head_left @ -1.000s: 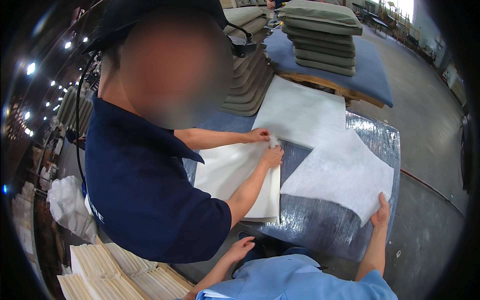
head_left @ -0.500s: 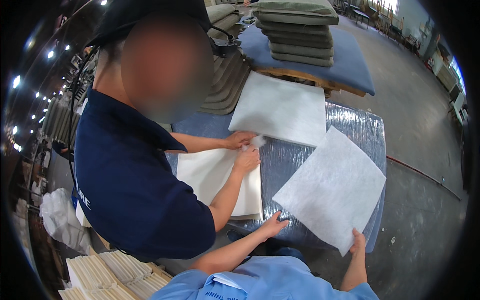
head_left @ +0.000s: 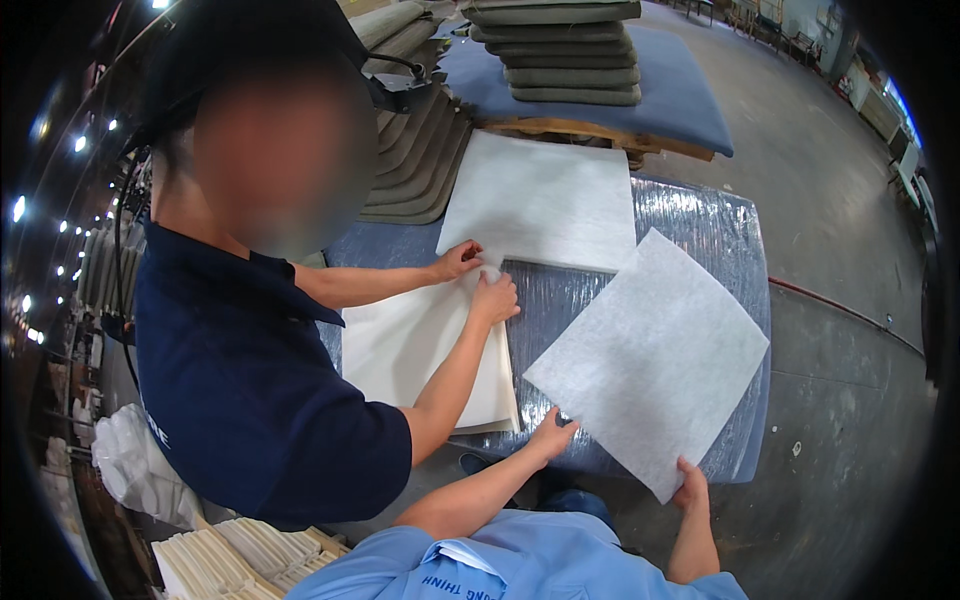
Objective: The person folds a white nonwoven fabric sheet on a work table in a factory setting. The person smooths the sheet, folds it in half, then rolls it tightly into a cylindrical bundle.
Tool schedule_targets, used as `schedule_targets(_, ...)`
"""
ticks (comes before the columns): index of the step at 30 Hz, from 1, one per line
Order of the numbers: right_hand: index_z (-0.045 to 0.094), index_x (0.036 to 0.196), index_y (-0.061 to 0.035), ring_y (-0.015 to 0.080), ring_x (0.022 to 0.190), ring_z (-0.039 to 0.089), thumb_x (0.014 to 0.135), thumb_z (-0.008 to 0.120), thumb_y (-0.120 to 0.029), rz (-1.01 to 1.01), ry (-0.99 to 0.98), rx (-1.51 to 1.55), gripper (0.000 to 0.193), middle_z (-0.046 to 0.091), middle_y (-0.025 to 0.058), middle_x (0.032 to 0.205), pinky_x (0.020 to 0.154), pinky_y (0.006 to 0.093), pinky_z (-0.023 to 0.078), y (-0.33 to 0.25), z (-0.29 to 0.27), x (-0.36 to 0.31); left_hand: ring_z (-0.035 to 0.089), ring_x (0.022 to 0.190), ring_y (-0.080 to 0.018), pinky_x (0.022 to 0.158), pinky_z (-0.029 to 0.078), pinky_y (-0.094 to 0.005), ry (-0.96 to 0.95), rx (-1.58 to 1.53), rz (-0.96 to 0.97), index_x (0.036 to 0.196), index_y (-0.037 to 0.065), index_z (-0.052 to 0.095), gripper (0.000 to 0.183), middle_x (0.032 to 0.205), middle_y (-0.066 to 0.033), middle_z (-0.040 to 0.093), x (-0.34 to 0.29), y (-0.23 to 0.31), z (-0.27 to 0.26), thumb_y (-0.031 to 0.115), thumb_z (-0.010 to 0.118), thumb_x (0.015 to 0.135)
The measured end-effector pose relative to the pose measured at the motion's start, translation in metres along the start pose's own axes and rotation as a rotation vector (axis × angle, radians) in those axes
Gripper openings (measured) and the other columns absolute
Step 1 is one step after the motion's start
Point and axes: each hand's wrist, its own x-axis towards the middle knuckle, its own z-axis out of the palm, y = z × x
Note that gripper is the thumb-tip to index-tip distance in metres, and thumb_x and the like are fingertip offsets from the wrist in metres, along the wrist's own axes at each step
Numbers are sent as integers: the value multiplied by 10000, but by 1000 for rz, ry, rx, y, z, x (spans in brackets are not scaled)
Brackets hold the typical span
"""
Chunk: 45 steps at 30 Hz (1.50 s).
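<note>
The white fibre sheet [head_left: 650,350] lay skewed on the foil-wrapped worktop [head_left: 700,215]; the left hand [head_left: 552,436] pinched its near-left corner, the right hand [head_left: 692,487] gripped its nearest corner, overhanging the front edge.

A light blue collared shirt [head_left: 520,565] with short sleeves covers the person. Both forearms are bare. No gloves on either hand.

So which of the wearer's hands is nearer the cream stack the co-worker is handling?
Left. The left hand grips the loose white sheet's near corner, just beside the cream stack. The right hand holds the sheet's lower corner, farther away.
</note>
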Motion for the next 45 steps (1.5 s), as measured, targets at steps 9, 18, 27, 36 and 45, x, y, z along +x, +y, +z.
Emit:
schedule_targets(9,519,1516,-87,387,1361,555,954,714,-219,94,-19,-110,608,616,133,1472,1183,602,382,19,-8,-28,607,888,-203,723,517,-366,144,-141,-86,1657,54,262,973,1117,-131,632,18,-3,1,485,760,941)
schedule_targets(18,457,1548,-58,404,1360,554,1021,631,-193,43,-31,-208,571,581,160,1507,1174,593,389,22,-13,-12,273,1556,-471,1249,311,-523,414,345,196,1650,127,315,878,1704,-257,246,16,4,12,414,734,934)
schedule_targets(27,507,1495,-20,401,1336,586,1089,564,-324,95,20,-176,510,612,173,1471,1120,603,440,1,-12,-7,158,1604,-457,1277,216,-606,155,1019,546,1680,203,270,861,1761,-170,131,18,14,33,306,722,955)
schedule_targets(36,527,1477,-6,403,1308,610,1077,608,-323,55,86,-208,517,627,189,1449,1090,616,463,4,-13,5,23,1642,-400,1310,141,-573,-154,1292,271,1723,253,33,1022,1796,-85,-75,22,18,26,351,725,976)
schedule_targets(45,568,1432,3,396,1237,652,1037,678,-303,27,238,-311,511,666,197,1385,1023,631,500,2,-8,9,-32,1651,-362,1316,101,-561,-267,1256,172,1726,259,-5,1070,1793,-63,-137,22,34,24,224,712,932)
